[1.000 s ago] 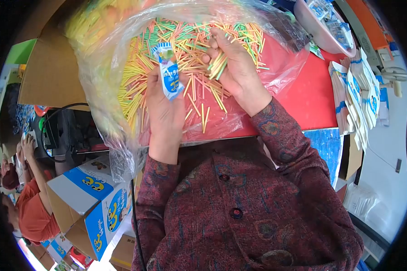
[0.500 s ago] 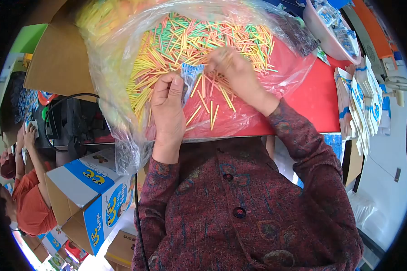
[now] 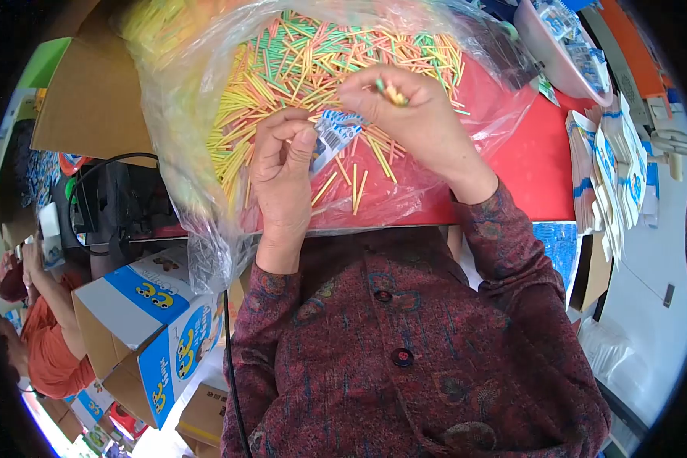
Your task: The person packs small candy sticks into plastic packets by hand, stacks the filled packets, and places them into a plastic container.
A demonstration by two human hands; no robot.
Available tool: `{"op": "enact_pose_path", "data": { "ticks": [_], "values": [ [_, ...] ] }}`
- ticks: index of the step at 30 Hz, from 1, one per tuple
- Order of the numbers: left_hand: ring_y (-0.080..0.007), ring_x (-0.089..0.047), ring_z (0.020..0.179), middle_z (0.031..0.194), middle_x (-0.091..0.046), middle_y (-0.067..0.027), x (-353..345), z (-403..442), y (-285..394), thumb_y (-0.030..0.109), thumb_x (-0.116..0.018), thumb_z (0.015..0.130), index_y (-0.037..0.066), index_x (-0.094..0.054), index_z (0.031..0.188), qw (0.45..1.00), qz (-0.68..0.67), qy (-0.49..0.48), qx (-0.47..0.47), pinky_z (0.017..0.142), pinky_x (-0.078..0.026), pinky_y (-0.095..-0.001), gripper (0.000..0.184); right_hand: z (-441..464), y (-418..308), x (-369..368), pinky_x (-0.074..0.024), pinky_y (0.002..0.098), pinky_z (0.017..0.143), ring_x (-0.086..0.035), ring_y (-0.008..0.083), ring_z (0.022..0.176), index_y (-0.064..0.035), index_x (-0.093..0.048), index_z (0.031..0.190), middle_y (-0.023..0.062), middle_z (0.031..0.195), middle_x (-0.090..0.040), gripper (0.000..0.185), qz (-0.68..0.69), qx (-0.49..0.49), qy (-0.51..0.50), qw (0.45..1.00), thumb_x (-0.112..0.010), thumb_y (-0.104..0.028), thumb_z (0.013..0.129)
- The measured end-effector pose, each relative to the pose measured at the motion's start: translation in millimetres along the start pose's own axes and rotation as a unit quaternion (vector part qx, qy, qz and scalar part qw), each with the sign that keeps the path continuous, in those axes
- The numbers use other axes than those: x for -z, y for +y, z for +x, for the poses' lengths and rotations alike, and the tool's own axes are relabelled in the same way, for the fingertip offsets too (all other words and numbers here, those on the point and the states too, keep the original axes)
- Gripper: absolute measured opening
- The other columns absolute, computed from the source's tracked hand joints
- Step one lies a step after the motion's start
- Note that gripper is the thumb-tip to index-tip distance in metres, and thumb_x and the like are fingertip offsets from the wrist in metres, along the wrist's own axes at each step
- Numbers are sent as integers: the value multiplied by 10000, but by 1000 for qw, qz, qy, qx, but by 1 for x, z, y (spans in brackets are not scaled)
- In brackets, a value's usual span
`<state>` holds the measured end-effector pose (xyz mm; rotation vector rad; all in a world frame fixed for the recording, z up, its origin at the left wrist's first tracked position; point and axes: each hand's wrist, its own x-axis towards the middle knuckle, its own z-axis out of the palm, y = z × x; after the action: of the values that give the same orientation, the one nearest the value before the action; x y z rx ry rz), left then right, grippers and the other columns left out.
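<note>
In the head view my left hand [image 3: 281, 168] pinches a small blue-and-white plastic packet [image 3: 336, 136] with a barcode on it. My right hand [image 3: 424, 122] is beside it, a little higher, its fingers curled round a few thin coloured sticks [image 3: 393, 93] whose ends poke out. Whether its fingertips touch the packet I cannot tell. Beyond both hands spreads a pile of thin yellow, pink and green sticks [image 3: 305, 65] on clear plastic sheeting [image 3: 195, 183]. Several loose sticks [image 3: 356, 191] lie just below the packet.
A pink basin [image 3: 527, 30] of small packets stands at the back right, near stacked printed bags [image 3: 607, 168] at the red table's [image 3: 538, 164] right edge. Open cardboard boxes [image 3: 149, 336] are at left. Another person in an orange shirt [image 3: 57, 336] works at far left.
My right hand has moved slightly right and turned, so stick ends now show in its curled fingers. The packet in my left hand has tilted, and its barcode is visible.
</note>
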<state>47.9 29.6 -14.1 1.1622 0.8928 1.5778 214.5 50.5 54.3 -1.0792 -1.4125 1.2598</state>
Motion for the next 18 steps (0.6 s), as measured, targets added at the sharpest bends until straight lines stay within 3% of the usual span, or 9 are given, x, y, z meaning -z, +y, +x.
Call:
{"op": "enact_pose_path", "data": {
  "ticks": [1,5,10,13,18],
  "values": [
    [-86,-512,857,1040,-561,-30,-1,1,0,63,-617,882,39,-606,925,1000,-2,-1,1,742,-435,-217,51,-1,1,2,-501,217,719,-603,83,781,-18,-640,1012,10,803,-623,196,-66,31,-31,997,-633,-178,898],
    [-112,-524,858,1018,-567,-48,1,0,1,57,-631,868,37,-611,911,988,145,-18,-45,743,-448,-235,51,-5,-1,18,-492,213,743,-599,68,822,-18,-656,1013,32,888,-657,190,-65,0,-76,995,-655,-148,875],
    [-143,-538,850,994,-573,-63,-3,2,3,49,-654,844,33,-622,892,975,191,-24,-107,730,-456,-251,59,-5,5,29,-481,215,700,-582,59,766,-13,-652,997,14,822,-643,186,-203,47,-93,974,-658,-143,865],
    [-153,-543,846,977,-576,-61,-5,2,5,46,-672,826,33,-631,881,961,231,-45,-148,725,-456,-253,70,-6,5,32,-459,224,640,-545,50,704,-16,-648,994,-1,768,-618,164,-307,-82,-150,936,-638,-115,863],
    [-167,-564,834,943,-592,-64,-12,0,5,36,-702,788,32,-641,874,950,257,-81,-157,715,-461,-261,105,-8,17,31,-433,233,587,-509,47,651,-24,-645,991,3,719,-586,156,-286,-68,-112,949,-619,-99,856]
  ]
}}
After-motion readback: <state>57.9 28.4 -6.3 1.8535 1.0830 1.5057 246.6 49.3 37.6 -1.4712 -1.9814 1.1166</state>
